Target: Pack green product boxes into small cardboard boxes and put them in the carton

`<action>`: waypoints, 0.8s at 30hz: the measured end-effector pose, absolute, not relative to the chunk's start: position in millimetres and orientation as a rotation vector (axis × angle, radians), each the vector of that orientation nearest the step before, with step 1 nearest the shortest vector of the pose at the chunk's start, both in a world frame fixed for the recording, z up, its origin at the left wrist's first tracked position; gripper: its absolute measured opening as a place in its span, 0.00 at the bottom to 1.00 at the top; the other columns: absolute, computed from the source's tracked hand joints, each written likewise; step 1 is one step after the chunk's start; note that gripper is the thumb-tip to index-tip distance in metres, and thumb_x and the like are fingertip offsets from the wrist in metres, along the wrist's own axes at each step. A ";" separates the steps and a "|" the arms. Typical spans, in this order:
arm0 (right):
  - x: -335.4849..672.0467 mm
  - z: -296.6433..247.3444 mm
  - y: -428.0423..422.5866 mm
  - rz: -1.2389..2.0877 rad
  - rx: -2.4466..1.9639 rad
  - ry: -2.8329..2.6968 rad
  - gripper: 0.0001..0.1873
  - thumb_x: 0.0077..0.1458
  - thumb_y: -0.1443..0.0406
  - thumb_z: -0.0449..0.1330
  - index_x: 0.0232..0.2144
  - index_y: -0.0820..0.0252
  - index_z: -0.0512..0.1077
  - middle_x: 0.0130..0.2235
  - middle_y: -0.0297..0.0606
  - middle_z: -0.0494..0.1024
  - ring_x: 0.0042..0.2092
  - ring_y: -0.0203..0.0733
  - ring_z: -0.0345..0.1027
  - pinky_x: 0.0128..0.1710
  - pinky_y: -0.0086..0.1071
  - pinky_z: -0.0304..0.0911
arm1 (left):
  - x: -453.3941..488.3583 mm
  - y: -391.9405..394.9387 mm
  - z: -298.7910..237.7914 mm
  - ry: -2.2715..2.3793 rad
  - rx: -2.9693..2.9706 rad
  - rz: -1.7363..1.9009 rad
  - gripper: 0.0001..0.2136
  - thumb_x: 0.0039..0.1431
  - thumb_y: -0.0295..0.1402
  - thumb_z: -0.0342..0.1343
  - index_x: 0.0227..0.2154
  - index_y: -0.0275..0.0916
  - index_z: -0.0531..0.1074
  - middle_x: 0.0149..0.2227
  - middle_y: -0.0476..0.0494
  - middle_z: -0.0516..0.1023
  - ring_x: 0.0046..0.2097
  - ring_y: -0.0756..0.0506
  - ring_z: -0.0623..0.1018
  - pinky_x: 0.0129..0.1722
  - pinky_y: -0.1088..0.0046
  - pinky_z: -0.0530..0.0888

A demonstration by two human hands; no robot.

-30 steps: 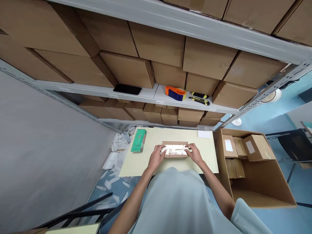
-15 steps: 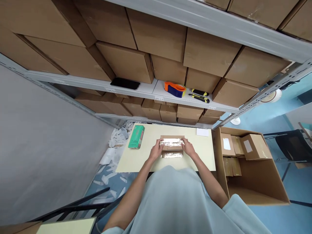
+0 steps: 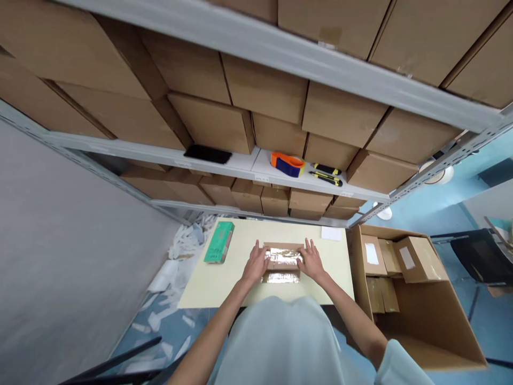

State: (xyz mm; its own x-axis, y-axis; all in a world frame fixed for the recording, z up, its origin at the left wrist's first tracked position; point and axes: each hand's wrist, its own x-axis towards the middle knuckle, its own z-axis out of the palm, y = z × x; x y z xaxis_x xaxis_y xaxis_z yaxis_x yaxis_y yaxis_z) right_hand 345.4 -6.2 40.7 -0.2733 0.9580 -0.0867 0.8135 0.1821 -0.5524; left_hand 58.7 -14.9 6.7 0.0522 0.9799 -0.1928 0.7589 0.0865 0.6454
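Observation:
A small brown cardboard box (image 3: 284, 266) lies on the pale yellow table (image 3: 240, 289) in front of me, with shiny clear tape across it. My left hand (image 3: 255, 264) is at its left end, the thumb side touching the box and the fingers stretched forward. At the right end, my right hand (image 3: 311, 262) rests its thumb on the taped edge, its other fingers spread and raised. The undersides of both hands are hidden. To the left of the box is a green carton (image 3: 219, 242); a white paper (image 3: 331, 233) lies at the table's far right.
Metal shelving with cardboard boxes rises beyond the table. Its shelf bears a black phone (image 3: 208, 154), an orange and blue tape dispenser (image 3: 287, 164) and yellow-black cutters (image 3: 326, 174). A large open carton (image 3: 425, 321) holding several boxes stands at right. White scraps (image 3: 164, 275) litter the floor at left.
The fingers of both hands have straightened and spread at the box's ends. My view has tilted up, so the table and box appear lower.

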 end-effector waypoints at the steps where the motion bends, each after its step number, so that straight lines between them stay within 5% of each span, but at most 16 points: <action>1: 341.2 53.2 4.2 0.683 -1.659 -2.253 0.10 0.61 0.60 0.71 0.45 0.44 0.84 0.72 0.49 0.77 0.76 0.69 0.67 0.70 0.67 0.70 | 57.8 -3.5 15.8 1.744 1.784 0.406 0.11 0.66 0.34 0.63 0.50 0.43 0.80 0.81 0.29 0.62 0.82 0.23 0.62 0.75 0.37 0.67; 4: 322.7 108.1 53.2 0.517 -1.530 -2.506 0.06 0.58 0.59 0.75 0.39 0.48 0.85 0.60 0.49 0.85 0.66 0.69 0.76 0.66 0.64 0.73 | 61.4 48.1 61.4 1.650 1.904 0.323 0.06 0.59 0.33 0.70 0.40 0.44 0.83 0.77 0.32 0.71 0.81 0.19 0.62 0.75 0.28 0.64; 6: 306.5 153.5 99.5 0.394 -1.488 -2.542 0.10 0.66 0.59 0.69 0.45 0.57 0.85 0.57 0.55 0.85 0.61 0.67 0.77 0.65 0.61 0.74 | 69.3 93.3 101.8 1.599 1.957 0.467 0.11 0.61 0.32 0.69 0.46 0.45 0.85 0.70 0.32 0.80 0.76 0.24 0.71 0.74 0.34 0.68; 9: 277.6 217.2 176.7 0.236 -1.468 -2.462 0.23 0.78 0.59 0.54 0.62 0.67 0.77 0.65 0.63 0.77 0.67 0.67 0.69 0.71 0.62 0.65 | 83.0 162.6 162.7 1.573 2.029 0.715 0.20 0.67 0.27 0.61 0.59 0.45 0.84 0.67 0.33 0.82 0.71 0.31 0.78 0.75 0.45 0.71; 14: 231.5 277.3 262.0 0.054 -1.701 -2.388 0.26 0.77 0.66 0.51 0.70 0.75 0.68 0.69 0.68 0.74 0.70 0.65 0.66 0.73 0.54 0.61 | 93.5 229.3 234.4 1.723 1.905 1.174 0.21 0.71 0.25 0.56 0.63 0.39 0.82 0.63 0.31 0.85 0.64 0.30 0.83 0.69 0.49 0.77; 24: 210.6 269.9 293.7 0.174 -1.814 -2.466 0.30 0.68 0.73 0.58 0.69 0.84 0.67 0.63 0.76 0.79 0.67 0.63 0.74 0.71 0.55 0.63 | 97.8 199.9 209.9 1.763 1.734 1.156 0.15 0.67 0.25 0.59 0.50 0.43 0.86 0.53 0.35 0.90 0.57 0.32 0.88 0.63 0.53 0.82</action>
State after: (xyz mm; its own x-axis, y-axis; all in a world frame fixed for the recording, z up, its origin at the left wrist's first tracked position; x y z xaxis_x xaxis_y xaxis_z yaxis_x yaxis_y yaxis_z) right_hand 210.6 293.7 269.9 -0.2981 0.9545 -0.0064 0.9459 0.2945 -0.1358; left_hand 97.8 199.9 209.9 -0.1428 0.9558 0.2570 0.6168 -0.1171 0.7784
